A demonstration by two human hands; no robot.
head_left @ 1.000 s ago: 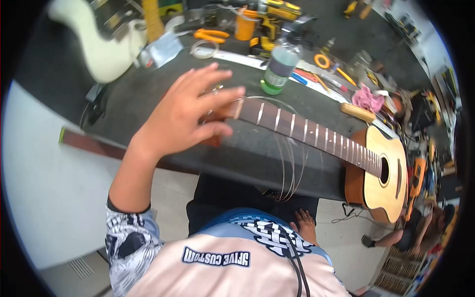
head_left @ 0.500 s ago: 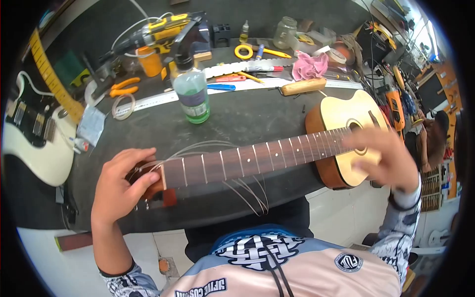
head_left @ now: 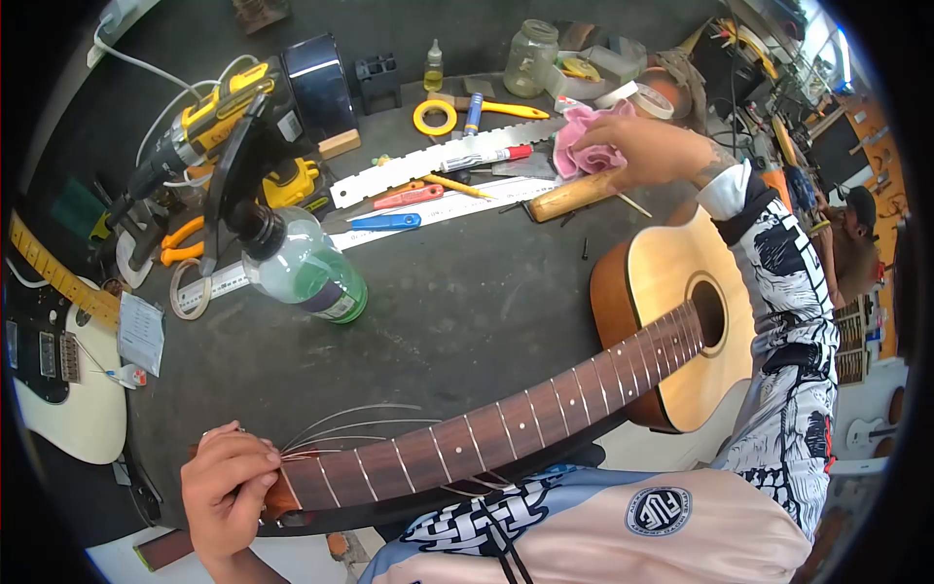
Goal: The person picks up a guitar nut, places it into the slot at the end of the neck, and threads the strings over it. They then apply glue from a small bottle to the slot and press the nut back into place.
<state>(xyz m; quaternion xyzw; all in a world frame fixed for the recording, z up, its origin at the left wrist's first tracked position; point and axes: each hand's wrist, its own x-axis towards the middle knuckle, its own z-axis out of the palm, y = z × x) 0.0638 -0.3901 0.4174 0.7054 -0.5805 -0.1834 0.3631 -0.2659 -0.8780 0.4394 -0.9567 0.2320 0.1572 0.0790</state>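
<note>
An acoustic guitar [head_left: 642,282] lies slantwise along the front of the bench, its dark fretboard [head_left: 496,433] facing up. My left hand [head_left: 232,482] is closed around the headstock end, which it mostly hides. Loose guitar strings [head_left: 360,424] stick out beside the nut. Across the bench, my right hand [head_left: 647,151] has its fingers on a crumpled pink cloth [head_left: 581,146] and appears to pinch it; the thumb is hidden. Just under that hand lies a wooden handle [head_left: 574,197].
A spray bottle [head_left: 316,268] with green liquid stands left of centre. Behind it are a yellow cordless drill [head_left: 229,102], a notched straightedge [head_left: 428,167], a red marker [head_left: 491,156] and a glass jar [head_left: 532,60]. A white electric guitar [head_left: 73,414] is at far left. Another person [head_left: 856,243] is at right.
My right hand has gone from above the guitar body to the pink cloth at the back. My left hand and the headstock have shifted lower in view, and the view has turned.
</note>
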